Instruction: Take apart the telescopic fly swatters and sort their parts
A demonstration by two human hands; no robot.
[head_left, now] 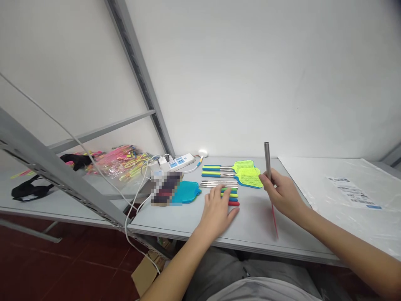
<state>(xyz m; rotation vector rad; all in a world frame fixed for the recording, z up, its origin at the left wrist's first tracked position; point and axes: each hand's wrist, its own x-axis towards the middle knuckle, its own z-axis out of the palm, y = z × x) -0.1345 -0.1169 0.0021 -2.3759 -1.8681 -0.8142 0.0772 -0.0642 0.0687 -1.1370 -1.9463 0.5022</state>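
My right hand [286,195] is closed around an upright metal tube [267,156] above the table. Below that fist hangs a thin red piece [275,223], seen edge-on, apparently a fly swatter's head. My left hand [215,213] lies with fingers outstretched over a row of metal rods with coloured handles. A red handle [234,204] and a yellow handle [233,195] stick out beside its fingers. Behind it lie assembled fly swatters with yellow-green heads [250,177] and blue and yellow handles [211,174]. To its left is a blue swatter head [188,192].
A power strip [181,162] with white cables sits at the back. A partly blurred-out object [166,190] lies by the blue head. Plastic sheeting [344,196] covers the right side. Metal shelf posts [142,75] and bagged colourful items [122,163] are at left.
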